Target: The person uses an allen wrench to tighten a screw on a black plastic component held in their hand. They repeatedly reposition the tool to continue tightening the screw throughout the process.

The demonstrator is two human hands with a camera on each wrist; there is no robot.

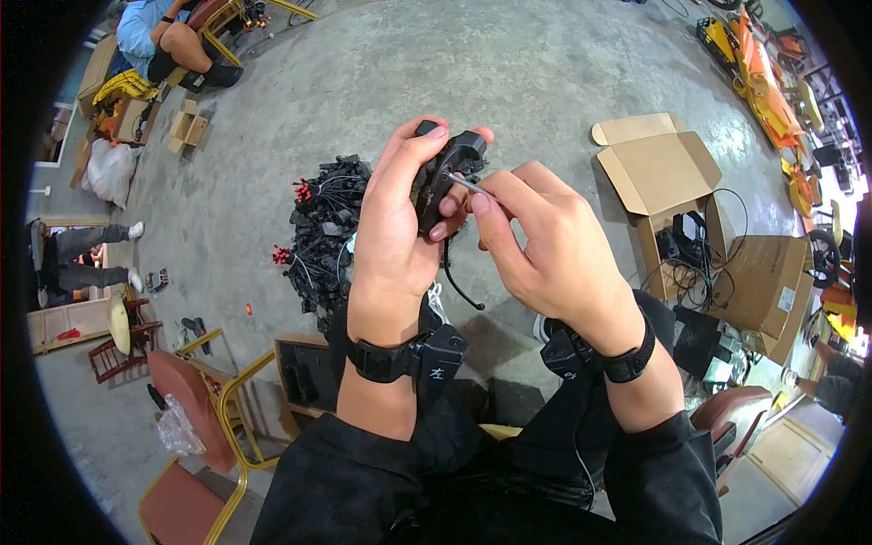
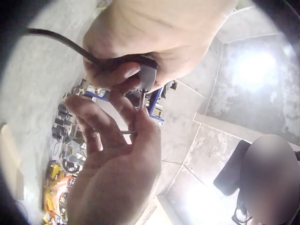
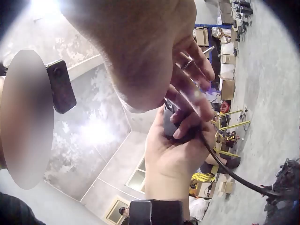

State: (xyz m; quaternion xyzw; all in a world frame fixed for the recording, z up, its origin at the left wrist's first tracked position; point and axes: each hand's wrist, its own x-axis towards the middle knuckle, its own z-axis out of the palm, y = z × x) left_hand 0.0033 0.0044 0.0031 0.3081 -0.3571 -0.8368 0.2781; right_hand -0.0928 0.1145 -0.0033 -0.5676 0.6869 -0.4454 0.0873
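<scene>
My left hand (image 1: 392, 227) holds up a black plastic device (image 1: 430, 193), with fingers and thumb wrapped about its sides. A black cable (image 1: 449, 268) hangs down from it. Between thumb and forefinger, my right hand (image 1: 559, 241) pinches a thin metal rod (image 1: 466, 184), its tip right at the face of the device. In the left wrist view the rod's tip (image 2: 143, 97) meets the device's end (image 2: 148, 77), and another stretch of thin metal shows between the right fingers. The right wrist view has the device (image 3: 169, 123) partly covered by fingers.
Below the hands, a heap of black parts (image 1: 322, 232) with red-tipped wires lies on the concrete floor. An open cardboard box (image 1: 656, 173) with black cables stands at right beside another carton (image 1: 761, 286). Chairs (image 1: 195, 400) stand at lower left; a seated person (image 1: 168, 41) is at upper left.
</scene>
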